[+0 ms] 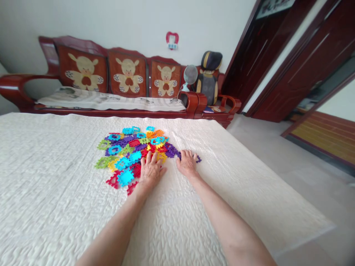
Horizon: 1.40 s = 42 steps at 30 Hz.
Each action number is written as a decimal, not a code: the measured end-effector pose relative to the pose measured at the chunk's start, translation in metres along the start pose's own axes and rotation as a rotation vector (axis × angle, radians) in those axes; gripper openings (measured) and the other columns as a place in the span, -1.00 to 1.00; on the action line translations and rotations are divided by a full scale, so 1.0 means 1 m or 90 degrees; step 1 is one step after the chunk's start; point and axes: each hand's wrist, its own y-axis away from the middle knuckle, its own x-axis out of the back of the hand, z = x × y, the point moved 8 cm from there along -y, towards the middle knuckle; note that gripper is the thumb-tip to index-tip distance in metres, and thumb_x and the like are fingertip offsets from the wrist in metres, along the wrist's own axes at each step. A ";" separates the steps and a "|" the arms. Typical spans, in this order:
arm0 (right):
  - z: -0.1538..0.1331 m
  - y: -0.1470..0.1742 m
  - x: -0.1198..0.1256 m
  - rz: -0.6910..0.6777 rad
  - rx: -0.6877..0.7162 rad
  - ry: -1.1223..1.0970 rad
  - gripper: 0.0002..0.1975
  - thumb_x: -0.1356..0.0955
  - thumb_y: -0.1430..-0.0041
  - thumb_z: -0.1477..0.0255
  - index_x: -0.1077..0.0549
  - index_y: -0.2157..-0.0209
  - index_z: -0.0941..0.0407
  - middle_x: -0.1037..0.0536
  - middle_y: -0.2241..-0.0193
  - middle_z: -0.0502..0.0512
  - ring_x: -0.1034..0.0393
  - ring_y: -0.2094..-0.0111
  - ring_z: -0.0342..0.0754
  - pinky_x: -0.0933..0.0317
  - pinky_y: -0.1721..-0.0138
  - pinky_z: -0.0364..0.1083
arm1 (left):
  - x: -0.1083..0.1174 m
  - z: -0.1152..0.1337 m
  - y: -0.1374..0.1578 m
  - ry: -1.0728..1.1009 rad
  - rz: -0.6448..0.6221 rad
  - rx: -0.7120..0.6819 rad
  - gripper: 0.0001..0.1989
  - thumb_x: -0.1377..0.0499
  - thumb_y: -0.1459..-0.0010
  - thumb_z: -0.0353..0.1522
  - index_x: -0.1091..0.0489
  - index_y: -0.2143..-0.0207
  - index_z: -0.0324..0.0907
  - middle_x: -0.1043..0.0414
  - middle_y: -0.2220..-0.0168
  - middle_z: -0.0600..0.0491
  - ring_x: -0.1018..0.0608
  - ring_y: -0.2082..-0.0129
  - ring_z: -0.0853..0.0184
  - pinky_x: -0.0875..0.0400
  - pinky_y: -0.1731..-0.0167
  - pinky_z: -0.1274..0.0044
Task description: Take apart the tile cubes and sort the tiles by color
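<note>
Head view — left hand [151, 171], right hand [188, 163], on notched tiles [126, 177]

So the flat jagged-edged multicoloured pieces [135, 157] mid-frame look like plastic, smooth with a bit of sheen. The cream quilted cloth [63, 173] under them is matt and properly bumpy. Upper left, the long reddish-brown wooden sofa [11, 87] is super glossy, varnish-style, but its square brown bear-print cushions [128, 74] look like matt fabric. Pale grey floor [256, 147] at right: smooth, kinda shiny.
</note>
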 end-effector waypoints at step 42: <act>0.104 0.018 0.021 0.088 -0.020 -0.188 -0.46 -0.39 0.01 0.34 -0.40 -0.07 0.11 -0.47 -0.02 0.26 -0.37 -0.06 0.17 -0.19 -0.13 0.14 | -0.015 0.009 -0.042 -0.028 0.070 -0.019 -0.56 0.05 -0.30 -0.25 -0.47 -0.07 -0.18 -0.35 -0.20 -0.20 -0.31 -0.24 -0.08 -0.34 -0.07 0.14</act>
